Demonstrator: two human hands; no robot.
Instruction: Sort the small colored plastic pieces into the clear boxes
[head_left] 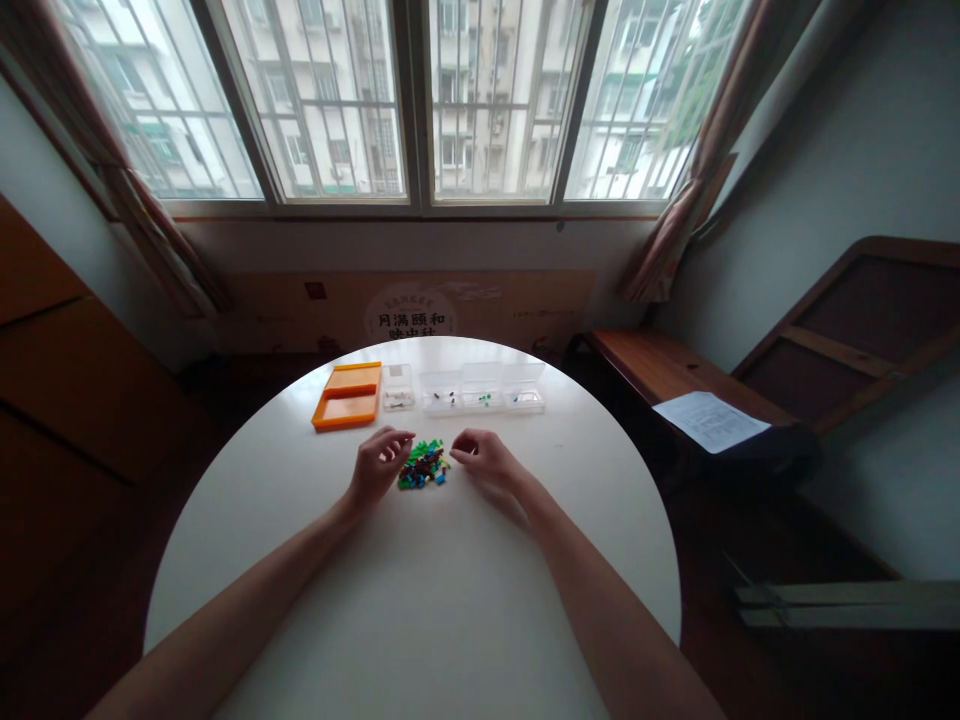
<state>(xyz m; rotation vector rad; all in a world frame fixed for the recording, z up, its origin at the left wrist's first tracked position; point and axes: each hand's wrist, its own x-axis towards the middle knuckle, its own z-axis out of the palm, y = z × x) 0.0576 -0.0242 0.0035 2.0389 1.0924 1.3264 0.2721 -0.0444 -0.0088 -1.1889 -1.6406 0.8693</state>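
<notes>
A pile of small toy building bricks (424,466) in green, brown, blue and yellow lies on the white round table (420,600). At the pile's left edge is my left hand (372,468), its fingers curled and the fingertips pinched together over the bricks; a tiny dark spot shows at the tips, too small to name. My right hand (484,456) rests just right of the pile, with thumb and fingers pressed together. Whatever it may hold is hidden. Behind the hands, clear plastic boxes (442,408) with open lids hold a few brown, green and blue bricks.
An orange two-part tray (319,418) stands at the back left of the table, beside a small clear box (398,404) with pale pieces inside. To the right, a wooden bench (637,350) carries printed paper (709,420). A window and curtains are beyond.
</notes>
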